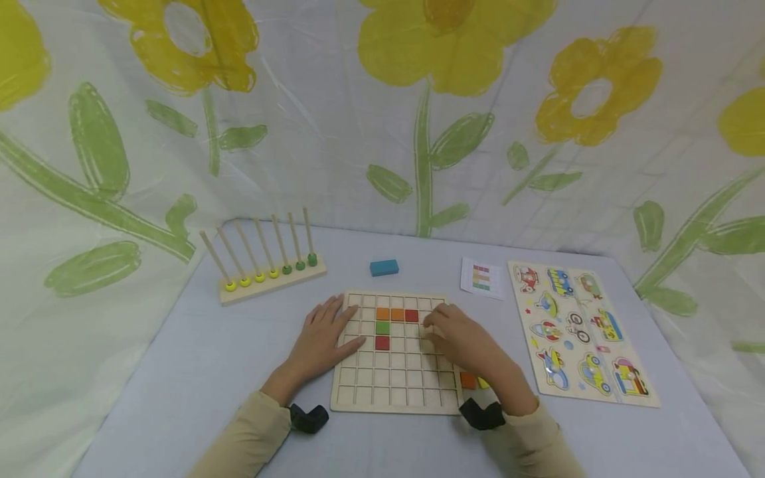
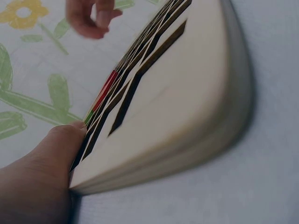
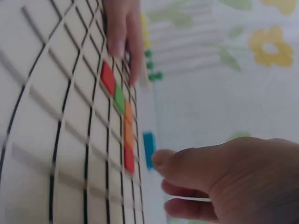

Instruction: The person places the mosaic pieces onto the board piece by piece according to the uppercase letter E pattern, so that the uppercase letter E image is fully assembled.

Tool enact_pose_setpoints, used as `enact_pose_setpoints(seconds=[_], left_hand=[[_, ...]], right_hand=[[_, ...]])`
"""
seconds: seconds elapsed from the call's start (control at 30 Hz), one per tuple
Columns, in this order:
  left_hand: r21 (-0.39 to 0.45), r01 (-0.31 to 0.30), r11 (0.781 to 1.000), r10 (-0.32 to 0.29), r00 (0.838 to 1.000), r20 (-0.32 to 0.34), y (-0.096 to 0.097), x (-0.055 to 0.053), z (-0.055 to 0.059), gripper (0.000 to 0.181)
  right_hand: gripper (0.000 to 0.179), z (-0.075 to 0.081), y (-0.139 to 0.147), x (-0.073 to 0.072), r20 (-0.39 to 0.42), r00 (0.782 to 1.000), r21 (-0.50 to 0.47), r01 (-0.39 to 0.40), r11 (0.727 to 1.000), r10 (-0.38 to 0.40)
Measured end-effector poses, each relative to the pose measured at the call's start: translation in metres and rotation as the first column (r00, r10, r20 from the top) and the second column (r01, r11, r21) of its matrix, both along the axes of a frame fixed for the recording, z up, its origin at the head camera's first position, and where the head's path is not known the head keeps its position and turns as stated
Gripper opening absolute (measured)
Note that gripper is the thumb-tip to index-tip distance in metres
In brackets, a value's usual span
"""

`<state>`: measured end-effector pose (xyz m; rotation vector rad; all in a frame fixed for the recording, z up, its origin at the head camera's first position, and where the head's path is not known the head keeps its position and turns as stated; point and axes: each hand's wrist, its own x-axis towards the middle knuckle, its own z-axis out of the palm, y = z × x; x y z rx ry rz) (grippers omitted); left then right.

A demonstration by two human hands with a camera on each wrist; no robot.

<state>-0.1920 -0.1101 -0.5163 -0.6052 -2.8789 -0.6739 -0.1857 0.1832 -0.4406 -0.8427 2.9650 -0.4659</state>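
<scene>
A wooden grid board [image 1: 364,396] lies flat on the table. Two orange tiles [image 1: 390,315] and a red tile [image 1: 412,316] form a row in its upper part. Below the left orange tile come a green tile [image 1: 382,328] and another red tile [image 1: 382,343]. My left hand [image 1: 323,342] rests on the board's left edge, fingers spread and thumb on the grid. Over the right side of the board hovers my right hand [image 1: 463,338], its fingers loosely bent. In the right wrist view no tile shows between its thumb [image 3: 187,163] and fingers.
An orange-red tile [image 1: 468,380] and a yellow tile [image 1: 483,383] lie right of the board, partly under my right arm. Behind it are a blue block [image 1: 384,267] and a pattern card [image 1: 483,279]. A bead-peg stand [image 1: 299,272] stands back left; a vehicle puzzle [image 1: 582,332] lies right.
</scene>
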Motion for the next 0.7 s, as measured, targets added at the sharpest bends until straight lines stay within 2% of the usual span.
enact_pose_setpoints(seconds=[0.1,0.2,0.33,0.43,0.53,0.7], left_hand=[[0.0,0.0,1.0,0.0,1.0,0.007,0.001,0.0,0.0,0.07],[-0.003,0.0,1.0,0.0,1.0,0.012,0.001,-0.001,-0.001,0.07],[0.006,-0.001,1.0,0.001,1.0,0.015,0.0,-0.001,0.0,0.07],[0.014,-0.002,1.0,0.001,1.0,0.009,0.0,-0.001,0.0,0.07],[0.015,-0.001,1.0,0.001,1.0,0.002,0.0,-0.002,-0.002,0.07],[-0.004,-0.004,1.0,0.004,1.0,0.017,0.0,-0.004,-0.006,0.071]], right_hand=[[0.022,0.002,0.03,0.007,0.083,0.992,0.036,0.096,0.995,-0.099],[0.025,0.0,0.056,0.015,0.173,0.968,0.085,0.169,0.982,-0.182],[0.026,-0.004,0.072,0.023,0.255,0.937,0.095,0.22,0.971,-0.237],[0.026,-0.01,0.073,0.025,0.284,0.927,0.061,0.239,0.969,-0.246],[0.027,-0.019,0.069,0.024,0.249,0.944,0.04,0.215,0.976,-0.218],[0.029,-0.028,0.065,0.022,0.131,0.98,0.033,0.147,0.989,-0.15]])
